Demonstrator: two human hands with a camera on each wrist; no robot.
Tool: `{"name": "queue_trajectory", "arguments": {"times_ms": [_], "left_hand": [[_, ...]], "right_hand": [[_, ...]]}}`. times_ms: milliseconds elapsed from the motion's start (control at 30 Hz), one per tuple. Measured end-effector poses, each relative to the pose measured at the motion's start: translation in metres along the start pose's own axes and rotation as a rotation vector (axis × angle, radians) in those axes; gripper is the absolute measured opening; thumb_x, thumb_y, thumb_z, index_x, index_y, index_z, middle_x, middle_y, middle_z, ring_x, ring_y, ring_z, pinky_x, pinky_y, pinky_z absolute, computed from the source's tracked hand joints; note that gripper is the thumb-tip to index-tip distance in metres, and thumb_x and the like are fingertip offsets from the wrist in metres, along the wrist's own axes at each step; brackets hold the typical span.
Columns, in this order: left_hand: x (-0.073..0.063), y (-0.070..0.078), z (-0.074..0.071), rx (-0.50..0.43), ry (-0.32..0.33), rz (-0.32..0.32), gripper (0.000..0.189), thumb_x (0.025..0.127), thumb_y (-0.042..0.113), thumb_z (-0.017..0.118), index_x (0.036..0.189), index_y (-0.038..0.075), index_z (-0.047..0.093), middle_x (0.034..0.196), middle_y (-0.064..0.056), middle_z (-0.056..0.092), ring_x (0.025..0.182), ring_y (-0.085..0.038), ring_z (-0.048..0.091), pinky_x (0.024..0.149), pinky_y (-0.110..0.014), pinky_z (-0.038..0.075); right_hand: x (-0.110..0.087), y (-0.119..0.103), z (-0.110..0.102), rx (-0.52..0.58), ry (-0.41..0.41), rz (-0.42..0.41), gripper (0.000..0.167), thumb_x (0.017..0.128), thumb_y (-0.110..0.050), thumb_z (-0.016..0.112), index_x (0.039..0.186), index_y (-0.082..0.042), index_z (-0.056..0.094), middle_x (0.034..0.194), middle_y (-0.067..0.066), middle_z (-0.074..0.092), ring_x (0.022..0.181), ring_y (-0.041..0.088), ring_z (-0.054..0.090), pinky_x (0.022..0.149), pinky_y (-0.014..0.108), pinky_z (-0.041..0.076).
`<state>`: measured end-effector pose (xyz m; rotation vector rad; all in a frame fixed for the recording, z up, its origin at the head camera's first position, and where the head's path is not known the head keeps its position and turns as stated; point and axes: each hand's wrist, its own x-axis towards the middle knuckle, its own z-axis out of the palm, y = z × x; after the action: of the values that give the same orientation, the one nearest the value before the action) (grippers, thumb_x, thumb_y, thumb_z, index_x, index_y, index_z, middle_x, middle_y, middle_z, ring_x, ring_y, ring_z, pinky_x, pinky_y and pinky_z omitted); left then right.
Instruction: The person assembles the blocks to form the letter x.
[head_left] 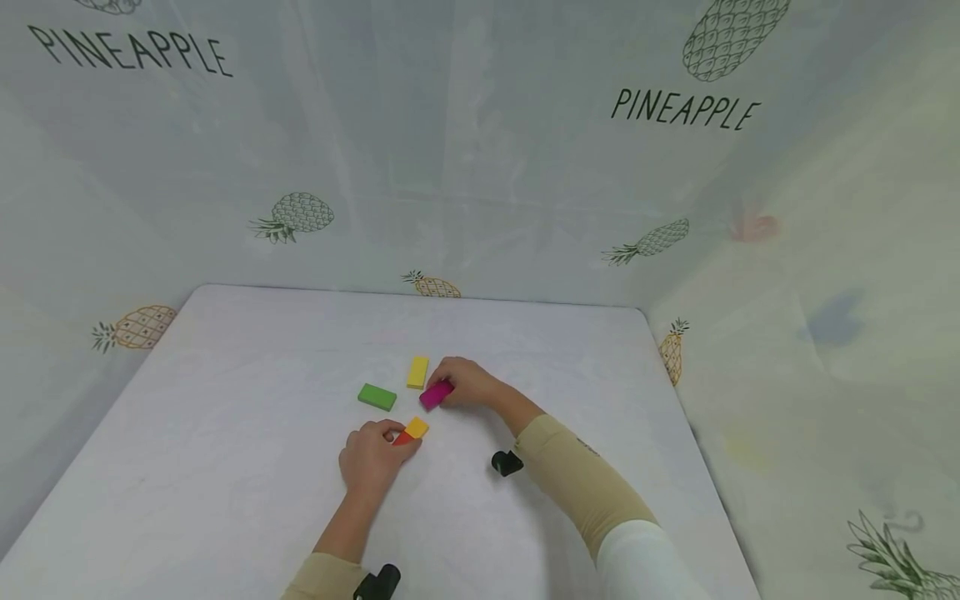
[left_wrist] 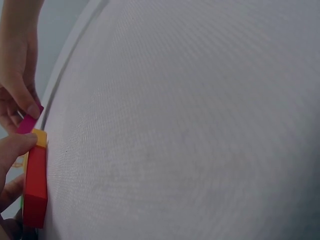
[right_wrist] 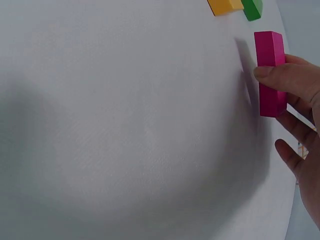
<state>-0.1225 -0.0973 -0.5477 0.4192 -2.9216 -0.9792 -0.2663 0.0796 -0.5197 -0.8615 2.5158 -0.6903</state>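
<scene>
Between the thumb and fingers of my left hand (head_left: 371, 458) is a red block (left_wrist: 35, 182), low over the white table. An orange-yellow block (head_left: 416, 427) adjoins the red one at its far end, and the thumb tip lies by where they meet. My right hand (head_left: 471, 382) pinches a magenta block (right_wrist: 271, 92) between thumb and fingers; its shadow falls on the table beside it. A green block (head_left: 377, 397) lies beyond the left hand. Left of the right hand lies a yellow block (head_left: 417, 372).
The white table (head_left: 247, 417) spreads out around the blocks. Behind it and at its sides hangs a pale cloth (head_left: 480, 150) printed with pineapples. Dark camera mounts show at both wrists, the right one (head_left: 507, 463) beside the beige sleeve.
</scene>
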Motion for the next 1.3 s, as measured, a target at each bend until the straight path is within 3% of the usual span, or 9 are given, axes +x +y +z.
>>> {"name": "queue_trajectory", "arguments": {"times_ms": [933,1300], "left_hand": [[-0.002,-0.001,0.001,-0.03,0.032,0.021,0.035,0.073,0.037,0.084,0.096,0.013,0.076,0.078,0.0,0.062,0.076,-0.023,0.052,0.064,-0.039,0.038],[-0.002,-0.001,0.001,-0.026,0.038,0.013,0.033,0.073,0.037,0.084,0.095,0.013,0.076,0.083,-0.001,0.065,0.078,-0.024,0.053,0.065,-0.04,0.04]], "right_hand": [[-0.004,-0.009,0.009,-0.084,-0.049,-0.03,0.026,0.084,-0.008,0.076,0.103,-0.025,0.075,0.102,-0.011,0.059,0.095,0.009,0.05,0.083,0.022,0.045],[-0.003,-0.011,0.011,-0.101,-0.078,0.012,0.026,0.085,-0.011,0.076,0.105,-0.028,0.075,0.102,-0.012,0.058,0.097,0.008,0.05,0.083,0.021,0.045]]}}
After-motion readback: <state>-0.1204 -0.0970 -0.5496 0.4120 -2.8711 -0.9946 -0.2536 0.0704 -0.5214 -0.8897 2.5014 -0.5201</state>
